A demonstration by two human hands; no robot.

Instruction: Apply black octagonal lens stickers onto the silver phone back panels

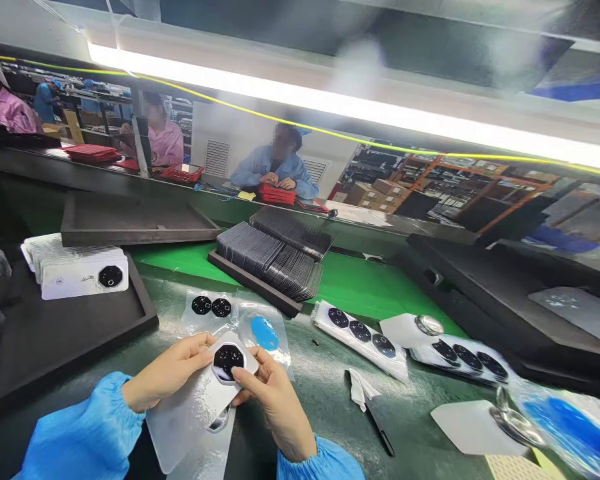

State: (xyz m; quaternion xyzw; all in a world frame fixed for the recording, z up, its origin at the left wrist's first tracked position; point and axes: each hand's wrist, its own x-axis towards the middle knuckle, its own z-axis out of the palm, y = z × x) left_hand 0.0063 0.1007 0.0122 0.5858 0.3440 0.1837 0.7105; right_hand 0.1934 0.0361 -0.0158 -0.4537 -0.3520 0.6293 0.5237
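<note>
A pale panel point(180, 420) is held above the near part of the worktop point(415, 400), between the left hand point(173, 373) and the right hand point(280, 400). Its far left edge is gripped by the fingers of the left hand, and its right corner is clamped by those of the right, whose thumb is laid on the black octagonal disc point(225, 357). Just beyond the hands, a pair of black discs point(211, 307) and a blue patch point(265, 332) are seen on clear film. To the left, similar panels point(85, 277) are stacked in a dark tray point(35, 360). To the right, a black tool point(380, 427) is placed beside a white cloth point(361, 390), touching it. Farther off, dark plates point(275, 260) are racked in rows.
</note>
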